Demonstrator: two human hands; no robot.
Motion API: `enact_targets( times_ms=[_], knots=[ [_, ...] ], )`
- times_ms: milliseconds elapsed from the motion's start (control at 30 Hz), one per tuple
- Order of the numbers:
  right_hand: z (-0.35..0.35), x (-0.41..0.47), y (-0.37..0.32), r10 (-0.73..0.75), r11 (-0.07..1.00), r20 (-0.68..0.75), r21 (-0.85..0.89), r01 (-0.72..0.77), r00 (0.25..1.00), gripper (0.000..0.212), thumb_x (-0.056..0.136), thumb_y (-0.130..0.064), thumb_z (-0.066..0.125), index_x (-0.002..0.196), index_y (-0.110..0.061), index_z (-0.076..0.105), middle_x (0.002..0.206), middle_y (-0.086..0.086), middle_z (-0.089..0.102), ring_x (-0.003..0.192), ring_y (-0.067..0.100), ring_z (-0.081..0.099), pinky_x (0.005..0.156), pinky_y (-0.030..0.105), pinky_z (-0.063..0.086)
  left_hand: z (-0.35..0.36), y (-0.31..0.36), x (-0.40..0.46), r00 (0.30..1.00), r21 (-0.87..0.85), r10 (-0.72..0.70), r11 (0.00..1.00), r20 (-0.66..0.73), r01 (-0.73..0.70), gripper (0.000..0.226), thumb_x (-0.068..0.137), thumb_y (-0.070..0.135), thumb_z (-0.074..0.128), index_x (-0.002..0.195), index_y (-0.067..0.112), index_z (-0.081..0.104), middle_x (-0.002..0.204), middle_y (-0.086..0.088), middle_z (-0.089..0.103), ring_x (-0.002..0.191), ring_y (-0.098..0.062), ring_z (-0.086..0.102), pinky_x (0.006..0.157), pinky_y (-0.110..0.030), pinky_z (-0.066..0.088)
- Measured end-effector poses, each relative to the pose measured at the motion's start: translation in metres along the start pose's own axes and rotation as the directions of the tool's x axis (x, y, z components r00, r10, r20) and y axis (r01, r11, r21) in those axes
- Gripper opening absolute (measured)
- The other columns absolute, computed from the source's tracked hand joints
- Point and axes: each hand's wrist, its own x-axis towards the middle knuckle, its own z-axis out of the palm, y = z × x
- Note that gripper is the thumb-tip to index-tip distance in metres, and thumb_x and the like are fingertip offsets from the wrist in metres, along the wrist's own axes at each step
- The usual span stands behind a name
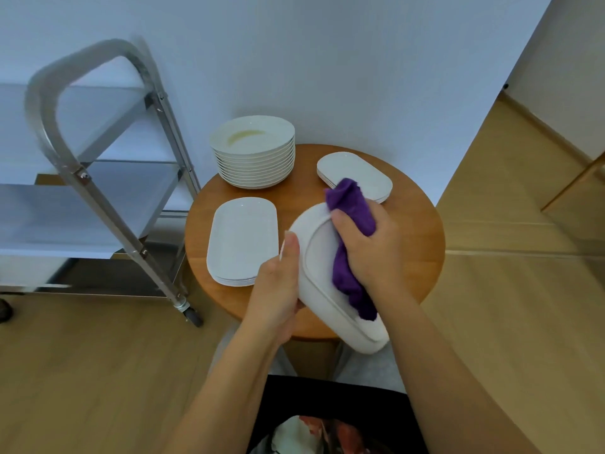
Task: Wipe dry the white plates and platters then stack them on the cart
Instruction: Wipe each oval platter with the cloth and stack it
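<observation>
My left hand (278,283) grips the left edge of a white oval platter (322,257), held tilted with its underside up above the round wooden table (422,244). My right hand (370,244) holds a purple cloth (350,208) pressed against the platter's underside. On the table, a stack of large platters (242,240) lies at the left. A smaller stack of platters (355,173) lies at the back right. A tall stack of round plates (253,152) stands at the back. The metal cart (98,178) with white shelves stands to the left.
A pale wall rises behind the table and cart. Wood flooring surrounds them. The cart's nearest caster (193,317) sits close to the table's left edge. My dark clothing shows at the bottom of the view.
</observation>
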Motion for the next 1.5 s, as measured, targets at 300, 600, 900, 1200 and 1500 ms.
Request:
enact_targets(
  times_ms=[300,600,900,1200,1500],
  knots=[
    [0.036,-0.023,-0.026,-0.279,0.950,0.212,-0.081,0.301,0.937,0.037,0.083,-0.032,0.053,0.116,-0.018,0.062,0.119,0.000,0.060,0.113,0.014,0.050,0.097,0.019,0.036,0.000,0.025,0.001,0.980,0.087,0.076,0.994,-0.186,-0.060,0.064,0.078,0.066,0.028,0.105,0.020,0.063,0.099,-0.012,0.071,0.099,-0.026,0.064,0.092,-0.045,0.050],
    [0.046,-0.063,-0.003,-0.286,0.930,0.217,-0.173,0.325,0.933,0.050,0.084,-0.029,0.053,0.132,-0.015,0.053,0.137,0.007,0.052,0.131,0.020,0.041,0.109,0.041,0.036,-0.006,0.020,0.004,0.957,-0.453,-0.197,0.887,-0.212,0.082,0.068,0.066,0.068,0.054,0.106,0.014,0.065,0.096,-0.008,0.074,0.091,-0.026,0.070,0.081,-0.038,0.056],
    [0.013,-0.058,0.035,-0.291,0.913,-0.021,-0.305,0.271,0.957,0.050,0.079,-0.026,0.054,0.125,-0.006,0.058,0.135,0.017,0.052,0.131,0.032,0.040,0.108,0.042,0.031,-0.010,0.010,0.004,0.980,-0.584,-0.078,0.810,-0.182,-0.044,0.064,0.074,0.056,0.048,0.128,0.023,0.054,0.114,-0.004,0.069,0.100,-0.022,0.068,0.084,-0.042,0.055],
    [0.019,-0.024,0.013,0.035,0.974,-0.212,-0.213,-0.081,0.977,0.054,0.091,-0.037,0.055,0.140,-0.020,0.041,0.145,0.007,0.039,0.136,0.024,0.029,0.113,0.046,0.027,-0.007,0.008,0.006,0.986,-0.373,0.004,0.926,-0.166,-0.066,0.051,0.068,0.060,0.049,0.104,0.027,0.061,0.094,0.006,0.074,0.086,-0.012,0.071,0.073,-0.032,0.058],
    [0.045,-0.039,-0.012,-0.196,0.965,0.307,-0.108,0.239,0.931,0.058,0.086,-0.039,0.047,0.142,-0.029,0.036,0.150,-0.006,0.033,0.140,0.012,0.022,0.115,0.040,0.024,-0.010,0.005,0.002,0.971,-0.260,0.014,0.963,-0.241,-0.078,0.038,0.090,0.051,0.045,0.100,0.024,0.071,0.097,-0.003,0.074,0.089,-0.016,0.070,0.071,-0.028,0.057]
  ],
)
